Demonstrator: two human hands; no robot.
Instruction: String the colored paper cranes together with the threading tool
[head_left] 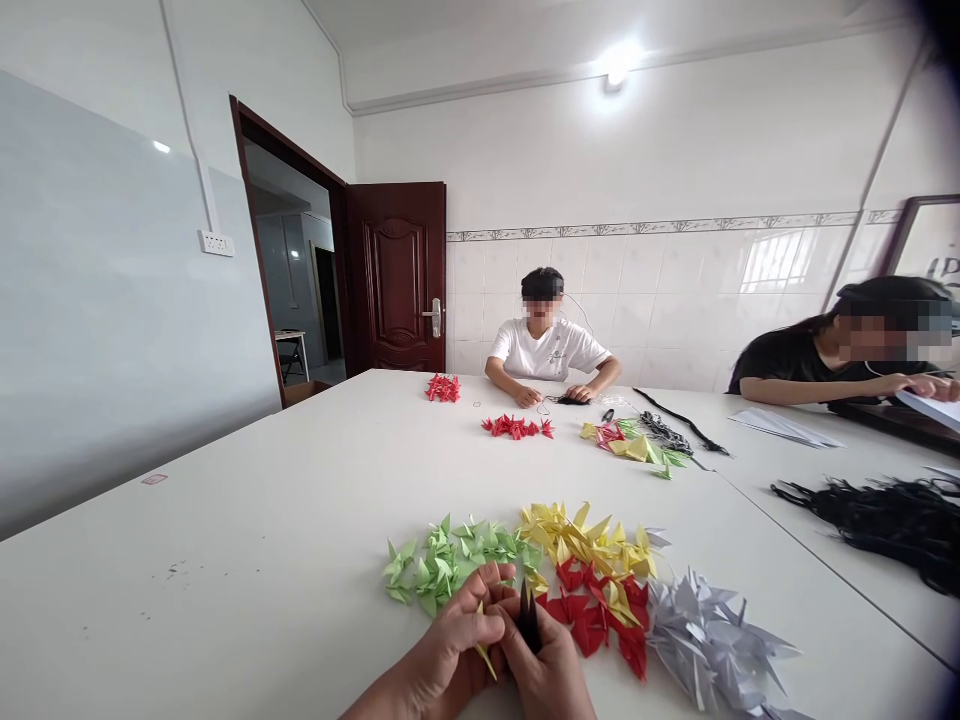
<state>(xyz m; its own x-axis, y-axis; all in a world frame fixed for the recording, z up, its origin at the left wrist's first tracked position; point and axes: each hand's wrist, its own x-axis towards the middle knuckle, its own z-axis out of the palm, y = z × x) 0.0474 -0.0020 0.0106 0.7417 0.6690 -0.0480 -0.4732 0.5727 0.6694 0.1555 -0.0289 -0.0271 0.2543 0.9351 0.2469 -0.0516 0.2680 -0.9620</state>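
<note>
My left hand (457,640) is closed around a small folded yellow paper crane (484,645), which shows partly between thumb and fingers. My right hand (544,665) grips small black snips (529,618), their two pointed tips upward and slightly apart. Both hands meet above the table's near edge, fingertips close together; any thread between them is too fine to make out. Just beyond them lie piles of green paper cranes (435,560), yellow paper cranes (589,535) and red paper cranes (589,625). Pale grey paper cranes (709,640) are heaped to the right.
Across the white table (262,520) sits a person in a white shirt (551,350), with red cranes (517,428) and mixed coloured cranes (637,445) nearby. Black cords (885,520) lie at right. Another person in black (787,360) handles paper (930,405).
</note>
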